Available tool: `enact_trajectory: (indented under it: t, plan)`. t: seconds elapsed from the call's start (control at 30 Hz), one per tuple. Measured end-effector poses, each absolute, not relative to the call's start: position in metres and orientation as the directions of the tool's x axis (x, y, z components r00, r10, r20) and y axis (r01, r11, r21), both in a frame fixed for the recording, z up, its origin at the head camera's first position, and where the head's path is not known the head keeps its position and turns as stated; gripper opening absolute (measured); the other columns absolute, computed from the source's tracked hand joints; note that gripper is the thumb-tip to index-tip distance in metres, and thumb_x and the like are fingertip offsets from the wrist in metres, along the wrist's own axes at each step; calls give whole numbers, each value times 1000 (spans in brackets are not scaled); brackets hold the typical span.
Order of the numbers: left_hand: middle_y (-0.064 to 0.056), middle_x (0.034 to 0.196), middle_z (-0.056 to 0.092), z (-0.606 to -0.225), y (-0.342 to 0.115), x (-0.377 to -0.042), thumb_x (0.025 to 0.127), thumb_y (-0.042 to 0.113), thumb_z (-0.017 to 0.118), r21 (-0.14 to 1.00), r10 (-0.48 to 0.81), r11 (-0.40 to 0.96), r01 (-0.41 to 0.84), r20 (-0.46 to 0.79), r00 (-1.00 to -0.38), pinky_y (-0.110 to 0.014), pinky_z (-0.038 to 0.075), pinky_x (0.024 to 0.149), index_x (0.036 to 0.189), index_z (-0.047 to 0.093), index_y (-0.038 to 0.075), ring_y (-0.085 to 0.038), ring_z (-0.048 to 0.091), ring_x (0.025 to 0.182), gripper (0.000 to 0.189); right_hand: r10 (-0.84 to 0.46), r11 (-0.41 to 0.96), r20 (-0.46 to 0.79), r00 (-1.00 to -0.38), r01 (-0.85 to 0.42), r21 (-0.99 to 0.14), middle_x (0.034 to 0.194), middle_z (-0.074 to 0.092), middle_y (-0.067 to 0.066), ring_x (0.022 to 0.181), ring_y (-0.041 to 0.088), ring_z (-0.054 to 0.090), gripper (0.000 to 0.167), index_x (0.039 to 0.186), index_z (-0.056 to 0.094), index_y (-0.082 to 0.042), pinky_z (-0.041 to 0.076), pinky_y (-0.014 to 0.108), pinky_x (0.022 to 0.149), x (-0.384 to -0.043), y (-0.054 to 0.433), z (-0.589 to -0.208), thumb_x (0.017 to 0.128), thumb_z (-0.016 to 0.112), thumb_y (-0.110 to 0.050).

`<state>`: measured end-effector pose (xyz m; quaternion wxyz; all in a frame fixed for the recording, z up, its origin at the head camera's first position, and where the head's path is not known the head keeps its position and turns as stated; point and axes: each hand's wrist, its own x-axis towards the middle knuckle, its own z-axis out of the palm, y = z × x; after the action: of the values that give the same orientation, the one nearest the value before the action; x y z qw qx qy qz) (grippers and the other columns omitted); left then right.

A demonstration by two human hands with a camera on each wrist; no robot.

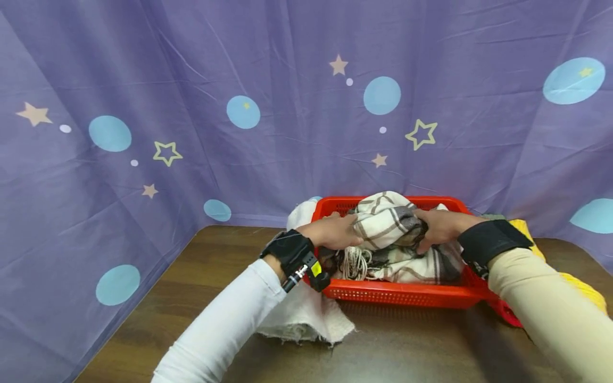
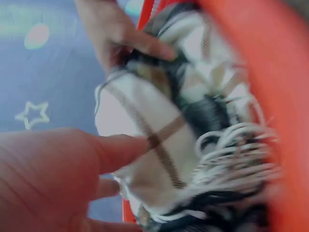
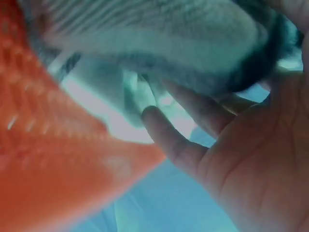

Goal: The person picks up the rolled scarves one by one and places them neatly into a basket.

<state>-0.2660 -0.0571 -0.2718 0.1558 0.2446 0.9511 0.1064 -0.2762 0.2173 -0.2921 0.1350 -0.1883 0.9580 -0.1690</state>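
Note:
A white, brown and grey plaid scarf (image 1: 383,226) lies bunched in a red plastic basket (image 1: 383,293), with its top fold rising above the rim. White fringe (image 1: 356,263) hangs at its left front. My left hand (image 1: 330,232) touches the fold's left end; in the left wrist view its thumb (image 2: 120,151) is straight against the cloth. At the other end my right hand (image 1: 442,229) holds the grey part of the scarf between thumb and fingers. In the right wrist view the cloth (image 3: 159,43) hides part of those fingers.
A white cloth (image 1: 306,314) with a frayed edge lies left of and in front of the basket. Yellow knitted fabric (image 1: 581,290) and a red item (image 1: 505,311) lie to the right on the brown wooden table (image 1: 407,346). A purple curtain (image 1: 297,133) hangs behind.

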Motion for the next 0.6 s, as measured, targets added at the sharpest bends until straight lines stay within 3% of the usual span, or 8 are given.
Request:
enact_trajectory:
  t: [0.07,0.2,0.23,0.37,0.5,0.6]
  plan:
    - [-17,163,28,-276,-67,-256,103,42,54,326,527,829,454,-185,-829,-47,29,118,162,23,17,-33,24,151,71,-419,869,-166,-893,-341,-357,144,37,42,124,53,50,100,152,28,10,45,61,98,-267,224,-289,79,86,-24]
    - [-19,166,18,-290,-84,-237,103,48,53,355,548,792,497,-55,-835,-52,21,120,162,23,19,-35,16,153,72,-446,855,-34,-894,-415,-310,136,44,36,107,43,60,85,151,39,1,51,59,86,-245,238,-285,86,81,-35]
    - [-19,167,15,-294,-88,-234,103,49,52,340,547,792,507,-28,-836,-54,17,122,162,22,19,-36,13,154,73,-449,856,11,-894,-434,-280,134,48,33,113,45,56,82,149,43,0,49,61,90,-239,241,-285,86,79,-38]
    - [-19,167,10,-310,-98,-223,102,57,47,308,522,801,513,59,-851,-59,9,121,163,20,21,-39,8,154,76,-423,874,124,-897,-441,-203,135,50,30,110,46,60,81,149,46,-3,48,65,89,-216,251,-288,89,74,-49]
    - [-17,168,6,-324,-103,-214,100,63,45,341,475,809,479,100,-874,-60,8,121,163,18,24,-40,5,154,79,-371,905,214,-903,-404,-136,143,46,34,124,56,49,83,150,45,-4,40,73,94,-194,254,-302,89,71,-55]
    - [-14,169,4,-329,-103,-210,99,65,45,360,455,805,471,135,-880,-60,10,120,163,19,24,-40,5,154,81,-319,918,257,-912,-365,-154,147,41,34,129,58,41,84,152,43,-6,32,77,97,-179,253,-317,89,71,-55]
